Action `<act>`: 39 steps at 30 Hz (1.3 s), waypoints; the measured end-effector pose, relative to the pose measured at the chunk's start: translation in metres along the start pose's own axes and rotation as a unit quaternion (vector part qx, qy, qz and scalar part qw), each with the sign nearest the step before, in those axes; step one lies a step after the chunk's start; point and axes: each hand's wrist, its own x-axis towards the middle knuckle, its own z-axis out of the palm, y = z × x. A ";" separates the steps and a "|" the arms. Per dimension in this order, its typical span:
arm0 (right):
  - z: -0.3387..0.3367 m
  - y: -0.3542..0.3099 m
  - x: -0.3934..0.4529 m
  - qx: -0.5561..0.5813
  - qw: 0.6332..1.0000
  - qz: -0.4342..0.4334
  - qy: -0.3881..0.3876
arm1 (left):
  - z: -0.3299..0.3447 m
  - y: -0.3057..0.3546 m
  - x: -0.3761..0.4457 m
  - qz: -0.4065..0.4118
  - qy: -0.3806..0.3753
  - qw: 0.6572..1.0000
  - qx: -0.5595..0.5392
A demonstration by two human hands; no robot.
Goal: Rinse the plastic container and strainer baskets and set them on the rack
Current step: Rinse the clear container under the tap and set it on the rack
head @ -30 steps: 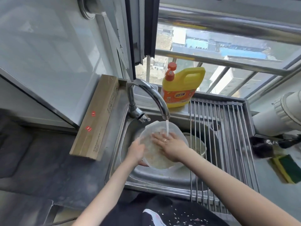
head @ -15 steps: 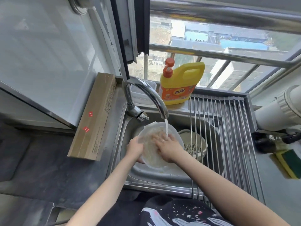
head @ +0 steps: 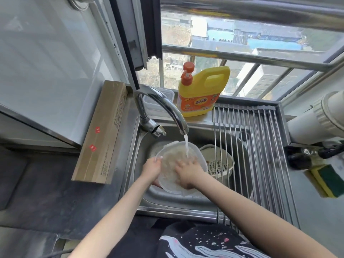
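Since the earlier frame the right hand [head: 188, 173] has slid lower inside the plastic container [head: 178, 151], fingers flat and rubbing, so rinsing continues. The left hand [head: 151, 167] grips its rim at nine o'clock. The cloudy, translucent container tilts under the tap stream [head: 186, 146] in the sink [head: 141, 183]; a strainer basket [head: 219, 161] waits at three o'clock

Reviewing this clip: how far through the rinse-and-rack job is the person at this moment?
Done: nothing yet; the rack over the sink holds no rinsed item. In hand: the left hand grips the clear plastic container by its rim under the running faucet, while the right hand rubs inside it. Left: racking the container, then rinsing the beige strainer basket lying in the sink.
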 end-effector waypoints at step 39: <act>-0.066 0.018 0.011 0.062 0.973 0.117 0.190 | -0.017 0.015 0.025 0.076 0.024 0.986 0.145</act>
